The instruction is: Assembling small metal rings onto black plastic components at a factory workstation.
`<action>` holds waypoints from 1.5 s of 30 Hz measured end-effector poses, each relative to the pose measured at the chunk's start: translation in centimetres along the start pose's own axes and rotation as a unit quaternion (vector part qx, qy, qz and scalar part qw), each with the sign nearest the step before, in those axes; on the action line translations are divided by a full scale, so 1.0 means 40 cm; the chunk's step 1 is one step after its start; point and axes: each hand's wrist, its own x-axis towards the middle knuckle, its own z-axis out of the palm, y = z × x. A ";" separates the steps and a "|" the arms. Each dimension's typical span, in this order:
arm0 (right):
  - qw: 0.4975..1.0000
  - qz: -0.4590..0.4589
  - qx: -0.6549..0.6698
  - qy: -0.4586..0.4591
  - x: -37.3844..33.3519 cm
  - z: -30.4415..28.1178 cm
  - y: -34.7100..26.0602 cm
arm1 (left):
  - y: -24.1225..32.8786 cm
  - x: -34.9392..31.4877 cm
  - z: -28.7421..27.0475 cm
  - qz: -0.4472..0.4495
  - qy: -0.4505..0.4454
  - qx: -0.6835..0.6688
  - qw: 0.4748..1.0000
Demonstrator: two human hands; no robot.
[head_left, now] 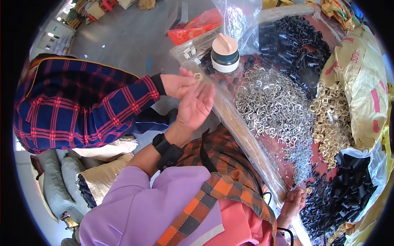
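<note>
My left hand is turned palm up, its fingers loosely extended and a little curved, just beside a co-worker's hand. This other hand has a small, pale metal loop at its fingertips, just above my fingers. My fingers partly cover the co-worker's hand, so whether we touch, I cannot tell.

My right hand is well apart from the left, low at the table edge, with fingers bent inward. A small brass-coloured piece shows at its fingertips, but I cannot tell if they grip it. My right forearm is mostly hidden, and the co-worker's head is almost cut off by the dark rim of the view.

The plastic-wrapped edge runs diagonally between my hands. On its far side, silver clips, brass clips and black parts crowd the table, up to a bulky sack. Beyond my left hand, grey floor spreads widely, giving the most room.
</note>
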 end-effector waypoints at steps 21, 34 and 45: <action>0.999 -0.002 -0.047 -0.010 -0.004 0.007 -0.004 | -0.055 0.088 0.036 -0.046 -0.003 -0.111 0.993; 0.998 -0.022 -0.034 0.047 -0.001 0.032 -0.004 | -0.227 0.034 0.200 -0.411 -0.002 0.229 0.882; 0.999 -0.031 0.017 0.033 -0.011 0.028 -0.006 | -0.492 0.083 0.257 -0.491 -0.057 0.367 0.788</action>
